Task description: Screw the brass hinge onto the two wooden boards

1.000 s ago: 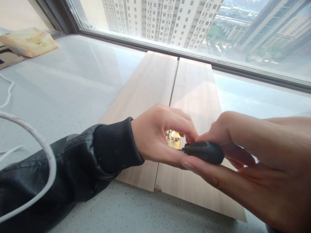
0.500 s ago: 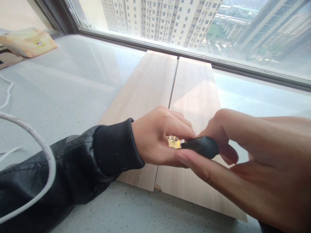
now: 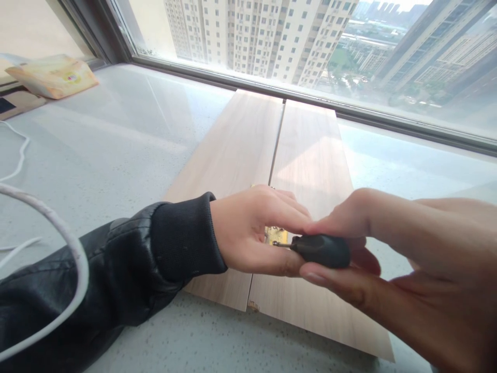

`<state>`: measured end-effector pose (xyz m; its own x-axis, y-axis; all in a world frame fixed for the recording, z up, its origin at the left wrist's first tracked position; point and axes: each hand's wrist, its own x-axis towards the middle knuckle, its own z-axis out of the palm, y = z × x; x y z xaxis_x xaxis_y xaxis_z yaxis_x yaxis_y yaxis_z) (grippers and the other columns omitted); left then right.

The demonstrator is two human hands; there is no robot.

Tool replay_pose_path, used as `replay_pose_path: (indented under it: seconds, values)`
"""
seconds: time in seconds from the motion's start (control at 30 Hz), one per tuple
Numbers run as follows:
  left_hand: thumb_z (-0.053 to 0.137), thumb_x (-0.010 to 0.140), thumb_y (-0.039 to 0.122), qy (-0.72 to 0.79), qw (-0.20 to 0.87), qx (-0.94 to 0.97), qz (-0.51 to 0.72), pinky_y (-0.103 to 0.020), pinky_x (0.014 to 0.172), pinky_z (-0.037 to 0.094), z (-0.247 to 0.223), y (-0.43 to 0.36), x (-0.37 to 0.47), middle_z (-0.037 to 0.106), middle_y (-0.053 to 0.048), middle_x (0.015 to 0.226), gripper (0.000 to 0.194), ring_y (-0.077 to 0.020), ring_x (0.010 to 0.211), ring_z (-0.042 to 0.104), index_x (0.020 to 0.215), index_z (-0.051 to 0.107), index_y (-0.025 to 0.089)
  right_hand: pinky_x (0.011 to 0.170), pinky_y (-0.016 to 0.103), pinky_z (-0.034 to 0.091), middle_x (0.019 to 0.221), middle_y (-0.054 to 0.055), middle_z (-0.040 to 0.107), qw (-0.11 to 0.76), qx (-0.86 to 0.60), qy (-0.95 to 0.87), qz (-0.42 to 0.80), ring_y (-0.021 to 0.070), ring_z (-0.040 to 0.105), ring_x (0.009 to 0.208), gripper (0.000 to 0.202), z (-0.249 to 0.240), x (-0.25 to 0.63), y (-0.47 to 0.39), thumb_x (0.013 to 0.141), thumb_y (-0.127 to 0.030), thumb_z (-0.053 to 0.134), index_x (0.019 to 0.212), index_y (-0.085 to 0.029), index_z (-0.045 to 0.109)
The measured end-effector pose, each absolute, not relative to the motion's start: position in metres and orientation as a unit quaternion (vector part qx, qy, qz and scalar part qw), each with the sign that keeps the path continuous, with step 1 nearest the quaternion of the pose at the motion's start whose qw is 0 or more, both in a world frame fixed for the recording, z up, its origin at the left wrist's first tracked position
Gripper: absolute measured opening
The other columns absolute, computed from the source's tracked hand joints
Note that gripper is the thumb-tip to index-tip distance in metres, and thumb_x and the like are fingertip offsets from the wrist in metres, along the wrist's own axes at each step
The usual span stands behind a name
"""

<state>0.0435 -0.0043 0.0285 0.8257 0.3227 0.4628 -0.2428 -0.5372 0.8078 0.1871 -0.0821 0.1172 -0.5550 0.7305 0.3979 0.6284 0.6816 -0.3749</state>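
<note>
My right hand (image 3: 388, 248) grips a small screwdriver (image 3: 324, 249) by its stubby black handle, between thumb and fingers. Its short metal shaft points left into the gap between the thumb and forefinger of my left hand (image 3: 258, 233). In that gap shows a gold-coloured hinge (image 3: 277, 236), lying over the boards, mostly covered by my left hand, which is curled over it and holds it down. A dark screw head or tip meets the shaft there, too small to make out. Under both hands lie two pale wooden boards, the left board (image 3: 229, 140) and the right board (image 3: 310, 129), side by side with a narrow seam.
The boards rest on a speckled white sill (image 3: 128, 134) below a large window (image 3: 272, 41). A white cable (image 3: 73, 238) loops at the left, in front of my black sleeve. A yellowish soft pack (image 3: 58, 77) stands at the back left. The right board's near edge is chipped.
The view has tilted up slightly. The screwdriver handle has shifted a little right relative to my left hand, and more of its shaft shows. My right thumb has moved back along the handle.
</note>
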Motion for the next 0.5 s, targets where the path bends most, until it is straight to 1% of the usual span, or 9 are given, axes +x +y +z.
replay_pose_path:
  seconds: [0.07,0.13,0.2,0.23,0.3,0.33,0.4,0.47,0.5]
  values:
    - [0.067,0.074,0.02,0.046,0.46,0.822,0.331,-0.03,0.066,0.051,0.027,-0.004,0.044,0.066,-0.006,0.065,0.007,-0.0159,0.062,0.059,0.069,0.067,0.015,0.04,0.022,0.033,0.051,-0.007,0.048,0.267,-0.386,-0.88,0.068,0.008,0.043,0.042,0.012,0.115,0.192,-0.08,0.075,-0.021,0.069,0.071,-0.024,0.058]
    - [0.073,0.069,0.025,0.064,0.442,0.819,0.36,-0.03,0.067,0.051,0.025,-0.004,0.043,0.067,-0.007,0.066,0.011,-0.0162,0.064,0.059,0.068,0.067,0.016,0.037,0.023,0.026,0.047,-0.008,0.041,0.27,-0.379,-0.885,0.027,0.0058,0.037,0.038,0.023,0.109,0.196,-0.077,0.068,-0.017,0.075,0.066,-0.023,0.053]
    - [0.073,0.069,0.028,0.078,0.415,0.826,0.374,-0.029,0.066,0.051,0.025,-0.003,0.042,0.068,-0.006,0.065,0.014,-0.0164,0.064,0.06,0.066,0.067,0.016,0.035,0.022,0.022,0.044,-0.009,0.034,0.285,-0.379,-0.88,-0.024,0.0042,0.031,0.036,0.032,0.099,0.199,-0.075,0.063,-0.018,0.079,0.061,-0.022,0.048]
    - [0.072,0.071,0.029,0.088,0.402,0.832,0.371,-0.029,0.066,0.05,0.025,-0.003,0.041,0.067,-0.006,0.063,0.014,-0.0162,0.064,0.06,0.065,0.067,0.017,0.035,0.022,0.021,0.043,-0.009,0.03,0.298,-0.384,-0.872,-0.05,0.0039,0.028,0.035,0.034,0.092,0.2,-0.074,0.063,-0.02,0.079,0.059,-0.021,0.045]
    - [0.069,0.073,0.028,0.103,0.39,0.843,0.355,-0.028,0.065,0.05,0.027,-0.002,0.039,0.067,-0.006,0.062,0.015,-0.0154,0.063,0.06,0.063,0.067,0.017,0.034,0.023,0.02,0.043,-0.009,0.027,0.323,-0.405,-0.852,-0.08,0.004,0.023,0.034,0.034,0.079,0.202,-0.072,0.069,-0.026,0.074,0.058,-0.02,0.042]
    - [0.068,0.074,0.028,0.103,0.395,0.846,0.344,-0.027,0.064,0.05,0.028,-0.002,0.039,0.067,-0.006,0.062,0.017,-0.0152,0.063,0.06,0.062,0.067,0.017,0.034,0.024,0.02,0.043,-0.009,0.028,0.33,-0.415,-0.844,-0.078,0.0044,0.023,0.035,0.031,0.074,0.203,-0.071,0.072,-0.028,0.071,0.059,-0.02,0.043]
    - [0.068,0.076,0.027,0.091,0.426,0.841,0.322,-0.027,0.064,0.051,0.03,-0.002,0.038,0.068,-0.007,0.065,0.017,-0.0152,0.063,0.061,0.062,0.068,0.016,0.035,0.024,0.023,0.047,-0.008,0.036,0.342,-0.402,-0.848,-0.048,0.0052,0.028,0.036,0.021,0.071,0.203,-0.071,0.074,-0.03,0.069,0.067,-0.02,0.052]
    - [0.069,0.076,0.023,0.074,0.47,0.822,0.314,-0.026,0.066,0.053,0.032,-0.002,0.038,0.071,-0.007,0.072,0.011,-0.0163,0.068,0.065,0.067,0.07,0.016,0.036,0.021,0.029,0.053,-0.008,0.045,0.355,-0.359,-0.863,0.004,0.0051,0.036,0.04,0.015,0.076,0.201,-0.071,0.071,-0.022,0.072,0.079,-0.021,0.06]
    - [0.069,0.076,0.02,0.067,0.493,0.81,0.31,-0.026,0.069,0.054,0.032,-0.002,0.038,0.072,-0.008,0.077,0.007,-0.0169,0.072,0.066,0.07,0.071,0.016,0.039,0.019,0.033,0.057,-0.007,0.05,0.346,-0.35,-0.869,0.041,0.0054,0.041,0.042,0.021,0.081,0.199,-0.072,0.068,-0.014,0.072,0.083,-0.023,0.061]
